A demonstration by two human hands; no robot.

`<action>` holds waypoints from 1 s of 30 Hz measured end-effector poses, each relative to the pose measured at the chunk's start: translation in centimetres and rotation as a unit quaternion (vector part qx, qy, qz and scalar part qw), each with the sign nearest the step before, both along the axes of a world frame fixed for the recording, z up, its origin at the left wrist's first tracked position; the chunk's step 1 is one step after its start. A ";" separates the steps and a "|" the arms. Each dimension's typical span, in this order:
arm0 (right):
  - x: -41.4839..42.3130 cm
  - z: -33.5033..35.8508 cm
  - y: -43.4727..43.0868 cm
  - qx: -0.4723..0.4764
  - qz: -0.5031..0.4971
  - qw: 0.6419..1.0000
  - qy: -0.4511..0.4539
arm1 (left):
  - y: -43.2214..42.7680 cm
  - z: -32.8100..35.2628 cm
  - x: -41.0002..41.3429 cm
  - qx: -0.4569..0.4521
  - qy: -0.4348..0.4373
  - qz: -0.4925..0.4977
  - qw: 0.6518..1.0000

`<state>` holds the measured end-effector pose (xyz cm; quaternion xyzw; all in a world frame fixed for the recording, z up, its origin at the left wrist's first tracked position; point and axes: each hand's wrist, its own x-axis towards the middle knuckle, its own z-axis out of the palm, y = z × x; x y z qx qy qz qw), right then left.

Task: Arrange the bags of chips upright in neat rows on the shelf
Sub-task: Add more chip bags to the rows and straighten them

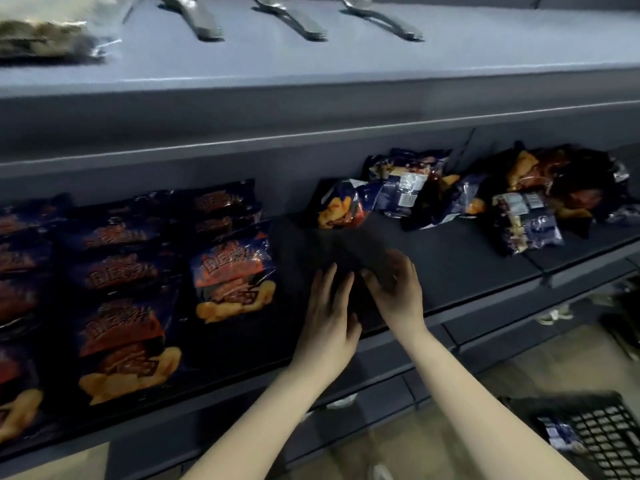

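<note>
Dark blue foil chip bags with orange print [235,271] stand in leaning rows on the left half of the dark grey metal shelf [467,258]. A jumbled heap of the same bags [450,188] lies at the back right. In the gap between them, near the front edge, the left hand [329,313] lies flat with straight fingers. The right hand [398,292] curls against a dark blurry smear [349,251], probably a bag, but honestly I can't tell if it's actually gripped.

Risk imo: slick foil on a smooth deck, so a bag stood up with nothing behind it could flop flat or slide off the lip. A bump to the nearest row could topple that too.

Above is a pale grey upper shelf [346,64] with metal spoons [204,22]. Down right there's a black plastic basket [595,434] on a tan floor [502,368].
</note>
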<state>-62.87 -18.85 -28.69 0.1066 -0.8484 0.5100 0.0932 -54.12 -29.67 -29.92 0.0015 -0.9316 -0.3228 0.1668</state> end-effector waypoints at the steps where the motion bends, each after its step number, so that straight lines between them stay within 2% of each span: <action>1: -0.8 0.0 0.8 -0.004 -0.006 1.000 0.006 | 0.6 -0.1 -0.8 0.002 -0.003 -0.004 1.000; 7: -6.1 0.8 5.4 -0.051 -0.041 0.998 0.019 | 5.0 0.0 -6.6 -0.004 -0.004 0.011 1.000; 12: -10.8 2.0 10.2 -0.056 -0.036 0.996 0.061 | 8.3 1.1 -11.4 -0.002 0.057 0.030 0.998; 22: -16.2 0.2 18.1 -0.038 0.050 0.998 0.022 | 12.7 5.8 -21.4 0.041 0.145 0.127 0.980; 30: -17.4 -1.0 20.8 -0.071 0.089 0.993 -0.018 | 14.0 5.3 -22.5 0.013 0.190 0.150 0.970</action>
